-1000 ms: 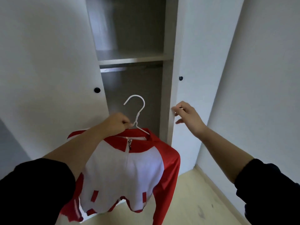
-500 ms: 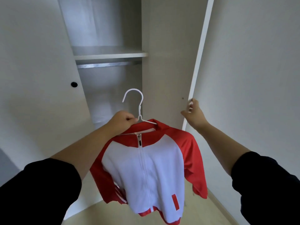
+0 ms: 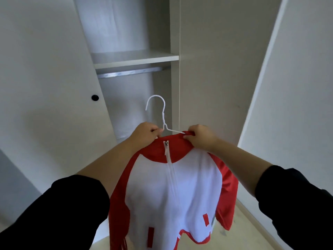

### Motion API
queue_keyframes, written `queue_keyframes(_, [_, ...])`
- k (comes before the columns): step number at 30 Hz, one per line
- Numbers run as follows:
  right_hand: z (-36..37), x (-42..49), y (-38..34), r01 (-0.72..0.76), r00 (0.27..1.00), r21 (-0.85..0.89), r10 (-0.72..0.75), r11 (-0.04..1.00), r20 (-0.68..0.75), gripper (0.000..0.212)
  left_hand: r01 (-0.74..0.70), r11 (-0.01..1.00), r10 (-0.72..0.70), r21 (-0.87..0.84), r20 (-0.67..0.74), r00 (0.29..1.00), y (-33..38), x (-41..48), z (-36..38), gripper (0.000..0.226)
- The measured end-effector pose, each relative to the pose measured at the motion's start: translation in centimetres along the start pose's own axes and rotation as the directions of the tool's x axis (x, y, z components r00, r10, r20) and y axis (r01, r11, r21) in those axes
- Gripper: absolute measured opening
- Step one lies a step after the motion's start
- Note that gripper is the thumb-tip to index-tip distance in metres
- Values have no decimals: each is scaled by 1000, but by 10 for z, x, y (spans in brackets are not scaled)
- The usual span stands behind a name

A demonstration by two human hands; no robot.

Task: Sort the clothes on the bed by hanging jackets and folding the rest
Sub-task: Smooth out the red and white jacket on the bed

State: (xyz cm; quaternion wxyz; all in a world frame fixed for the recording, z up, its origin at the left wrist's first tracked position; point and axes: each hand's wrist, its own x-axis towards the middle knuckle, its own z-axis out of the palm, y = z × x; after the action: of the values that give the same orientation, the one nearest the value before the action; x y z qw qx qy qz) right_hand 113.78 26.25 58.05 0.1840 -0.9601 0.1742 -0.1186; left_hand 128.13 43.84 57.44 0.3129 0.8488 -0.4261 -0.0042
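1. Red-and-white jacket (image 3: 173, 186) on white wire hanger (image 3: 163, 116), held before open wardrobe (image 3: 207, 69), below rail (image 3: 131, 73).
2. Gripped by left hand (image 3: 146, 134) at hanger neck, by right hand (image 3: 201, 138) pinching collar (image 3: 176, 138).
3. Looks light, soft, slippery; best carried by hanger.

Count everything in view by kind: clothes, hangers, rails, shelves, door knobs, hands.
Jackets: 1, red-and-white jacket
Hangers: 1, white hanger
Rails: 1, metal rail
Shelves: 1, shelf
Door knobs: 1, black knob
Hands: 2, left hand, right hand
Total: 7

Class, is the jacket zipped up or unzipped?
Zipped up: the jacket front is joined along the white zip, with the pull at the top.
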Motion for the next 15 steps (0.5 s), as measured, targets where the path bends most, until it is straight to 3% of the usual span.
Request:
queue_keyframes(3, [4, 41, -14, -121, 992, -36, 119, 992, -46, 37, -54, 964, 17, 260, 139, 990, -42, 35, -15, 29])
queue_keyframes(6, [12, 83, -27, -236, 971, -18, 235, 972, -32, 29, -16, 855, -53, 518, 118, 992, -95, 63, -28, 28])
queue_keyframes(8, [20, 108, -34, -290, 957, 28, 290, 957, 2, 28, -29, 641, -128, 767, 144, 981, -121, 81, -36, 36])
queue_keyframes(10, [29, 129, -43, -351, 936, 86, 350, 932, 30, 32, -73, 422, -191, 903, 168, 967, -136, 95, -45, 38])
queue_keyframes(13, [45, 153, -57, -390, 921, 154, 381, 908, 85, 36, -96, 160, -351, 982, 148, 925, -156, 107, -58, 43])
queue_keyframes(15, [57, 163, -66, -399, 917, 207, 382, 893, 118, 30, -197, -30, -421, 980, 166, 892, -166, 108, -62, 40])
